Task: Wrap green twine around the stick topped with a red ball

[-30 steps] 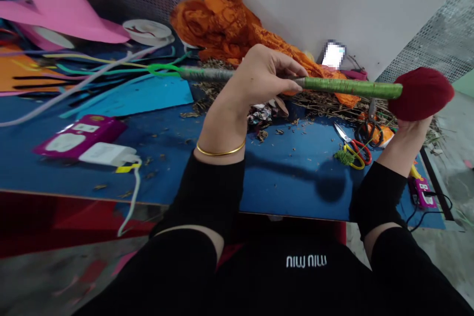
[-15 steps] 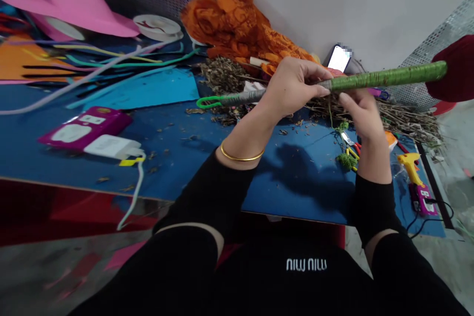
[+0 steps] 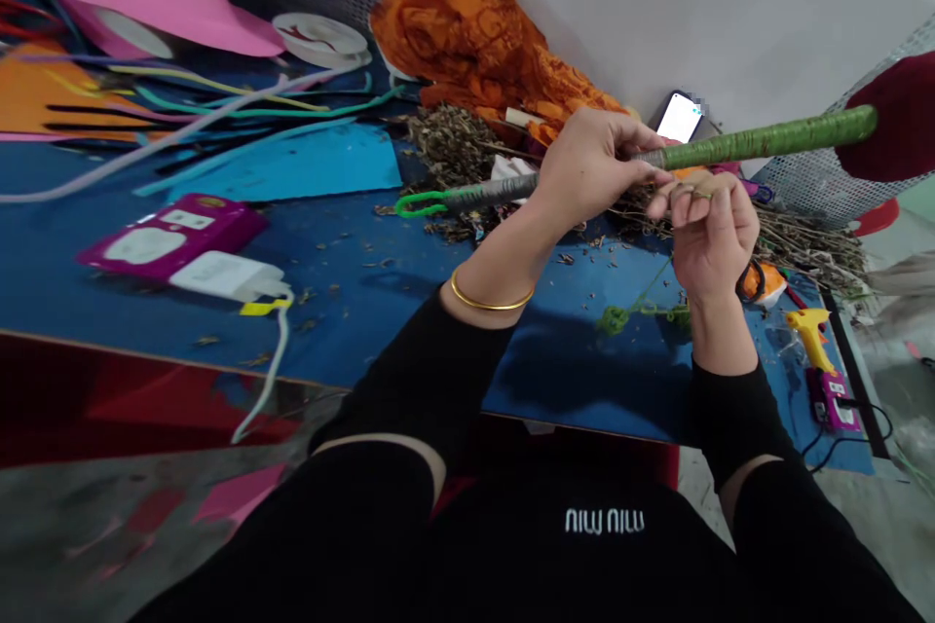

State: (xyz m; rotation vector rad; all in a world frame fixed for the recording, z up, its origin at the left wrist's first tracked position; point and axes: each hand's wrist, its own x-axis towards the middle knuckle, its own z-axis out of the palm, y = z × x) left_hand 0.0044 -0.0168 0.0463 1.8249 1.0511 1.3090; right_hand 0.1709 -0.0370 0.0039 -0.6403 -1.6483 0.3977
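A long rod [image 3: 778, 138] slants across the view, wrapped in green on its right part and grey on its left. It ends in a bright green loop [image 3: 422, 203] on the left and a dark red bulky head [image 3: 887, 122] on the right. My left hand [image 3: 584, 161] is closed around the grey part, near where the green wrapping starts. Just below the rod, my right hand [image 3: 712, 229] has its fingers curled in, palm up, pinching green yarn. That green yarn [image 3: 643, 310] trails down to small tangles on the table.
Orange cloth [image 3: 504, 39] and dried plant stems [image 3: 810, 238] lie along the back, near a lit phone [image 3: 679, 120]. On the left are a purple packet [image 3: 175, 236], a blue sheet [image 3: 292, 165] and pipe cleaners. A yellow glue gun [image 3: 809, 331] stands at the right.
My right hand has turned palm up and come down slightly away from the rod. The green yarn tangles now lie further left, and the scissors are covered from view. My left hand keeps its grip.
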